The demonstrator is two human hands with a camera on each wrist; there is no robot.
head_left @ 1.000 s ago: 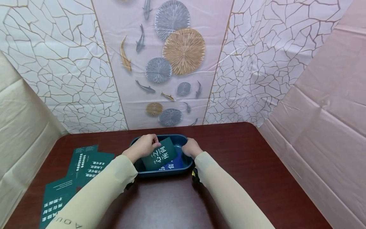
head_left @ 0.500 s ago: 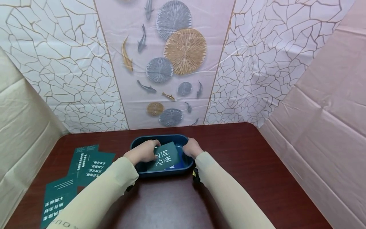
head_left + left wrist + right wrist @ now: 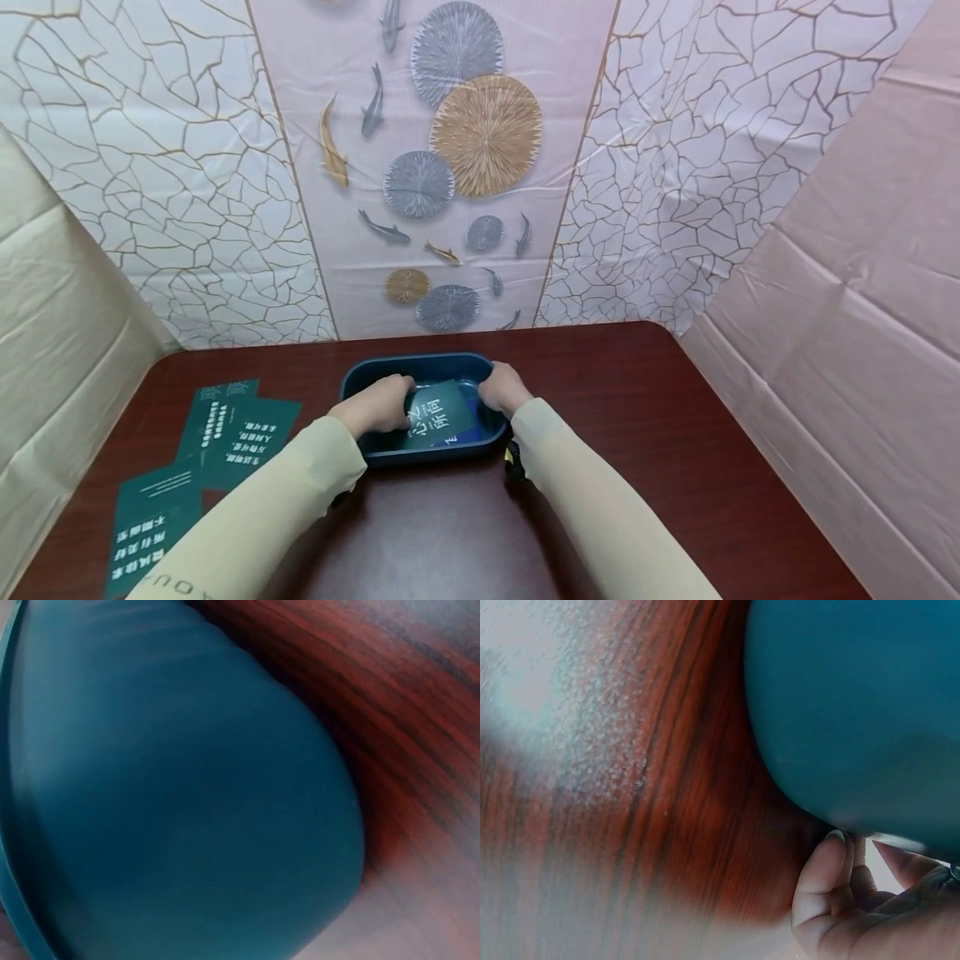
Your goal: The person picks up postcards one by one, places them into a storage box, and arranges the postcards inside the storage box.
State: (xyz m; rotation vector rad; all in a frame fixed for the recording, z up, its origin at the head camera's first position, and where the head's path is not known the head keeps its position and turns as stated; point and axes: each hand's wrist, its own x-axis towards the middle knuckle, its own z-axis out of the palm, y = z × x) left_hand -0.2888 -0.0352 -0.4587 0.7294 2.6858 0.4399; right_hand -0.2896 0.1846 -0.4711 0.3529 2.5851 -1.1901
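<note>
A dark teal oval plastic basin (image 3: 420, 456) stands on the table near its back edge. Inside it, a dark green card (image 3: 441, 414) with white characters overlaps a blue card (image 3: 471, 434). My left hand (image 3: 377, 403) reaches over the basin's left side and pinches the green card's left edge, thumb on its face. At the opposite end, my right hand (image 3: 504, 388) grips the rim. The right wrist view shows the right hand's curled fingers (image 3: 825, 877) against the basin's outer wall (image 3: 855, 712). Only the basin wall (image 3: 195, 787) and table show in the left wrist view.
Several green cards with white print (image 3: 153, 508) lie overlapping on the left of the dark red wooden table (image 3: 637, 433). A patterned cloth (image 3: 480, 275) hangs behind, and pale cloth walls (image 3: 862, 275) border both sides.
My left hand has lowered the green card from a tilted position to lie lower in the basin, over more of the blue card. The right hand stays on the rim.
</note>
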